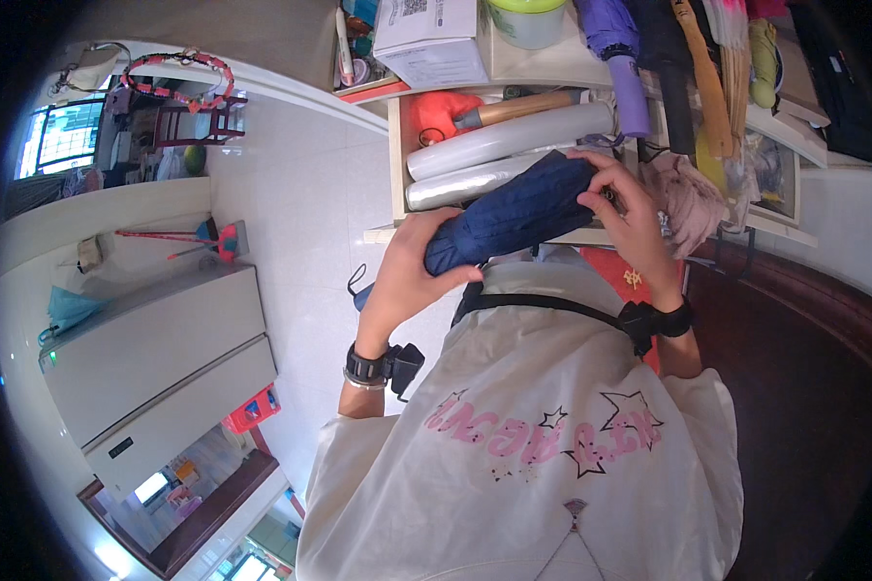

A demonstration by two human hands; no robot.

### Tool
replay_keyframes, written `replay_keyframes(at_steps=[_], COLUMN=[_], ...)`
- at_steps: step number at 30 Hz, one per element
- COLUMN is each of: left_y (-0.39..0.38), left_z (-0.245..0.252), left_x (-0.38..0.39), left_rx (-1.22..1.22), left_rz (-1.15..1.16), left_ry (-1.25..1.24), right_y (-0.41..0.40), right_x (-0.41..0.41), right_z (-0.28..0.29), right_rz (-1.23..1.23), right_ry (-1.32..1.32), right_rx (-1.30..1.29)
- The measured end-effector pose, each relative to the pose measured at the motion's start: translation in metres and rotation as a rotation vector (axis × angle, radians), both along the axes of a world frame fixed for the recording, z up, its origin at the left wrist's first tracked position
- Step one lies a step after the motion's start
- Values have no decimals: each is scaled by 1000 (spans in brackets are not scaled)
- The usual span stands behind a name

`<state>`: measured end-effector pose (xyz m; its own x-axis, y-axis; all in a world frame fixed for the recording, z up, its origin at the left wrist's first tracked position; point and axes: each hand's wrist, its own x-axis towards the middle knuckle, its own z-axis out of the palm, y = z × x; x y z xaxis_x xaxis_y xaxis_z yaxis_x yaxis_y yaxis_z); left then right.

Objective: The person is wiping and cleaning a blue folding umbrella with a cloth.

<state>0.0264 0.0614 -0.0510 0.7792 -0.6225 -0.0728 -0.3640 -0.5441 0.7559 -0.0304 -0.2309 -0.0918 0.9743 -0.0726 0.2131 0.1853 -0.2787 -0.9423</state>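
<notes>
Between my hands is a folded navy umbrella (pixel 519 207), tilted with its right end higher. My left hand (pixel 410 272) wraps around its lower left part, thumb along the near side. A navy handle end with a wrist loop sticks out behind that hand. My right hand (pixel 621 207) pinches the fabric at the upper right end. Beneath the umbrella is an open drawer (pixel 398 163). Inside lie a clear plastic roll (pixel 509 141), a shiny second roll (pixel 465 181), a red bag (pixel 443 112) and a gold-coloured rod-shaped item (pixel 527 109).
Above the drawer stand a white box (pixel 432 47) and a green-lidded tub (pixel 527 22). A purple umbrella (pixel 628 94), a black one (pixel 676 109) and a wooden stick (pixel 708 109) overhang the edge. Crumpled pink cloth (pixel 687 196) hangs at right. A white refrigerator (pixel 160 348) stands left.
</notes>
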Motion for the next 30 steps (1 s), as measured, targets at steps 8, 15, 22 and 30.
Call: replay_keyframes(at_steps=[8, 15, 22, 30], left_y=[-3, -12, -41, -55], left_z=[5, 20, 15, 19], left_x=[1, -8, -16, -26], left_rx=[114, -302, -585, -888], left_rz=[16, 248, 160, 35], left_ry=[-34, 633, 1032, 1483], right_y=[-11, -10, -1, -10], right_x=[3, -7, 11, 20], right_z=[-20, -6, -13, 25], right_rz=[-121, -146, 112, 208], right_ry=[78, 30, 33, 71], right_rx=[342, 374, 739, 1187])
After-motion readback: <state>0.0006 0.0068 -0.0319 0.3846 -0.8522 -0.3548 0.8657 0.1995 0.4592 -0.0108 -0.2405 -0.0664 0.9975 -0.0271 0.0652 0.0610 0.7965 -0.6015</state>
